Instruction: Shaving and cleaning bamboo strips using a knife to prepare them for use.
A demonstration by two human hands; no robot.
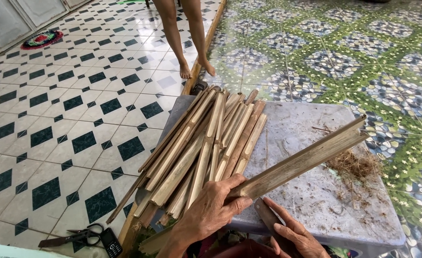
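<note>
My left hand (210, 210) grips the near end of a long split bamboo strip (306, 157) that slants up to the right over a grey plastic stool top (311, 124). Just left of it lies a pile of several split bamboo strips (206, 148) on the stool. My right hand (294, 234) rests at the stool's near edge, its fingers around a dark brown knife handle (267, 216); the blade is hidden.
Dry fibre shavings (354, 167) litter the stool's right side. Black scissors (75, 235) and a small black phone (110, 242) lie on the tiled floor at bottom left. Another person's bare legs (187, 38) stand beyond the stool. A round rug (41, 39) lies far left.
</note>
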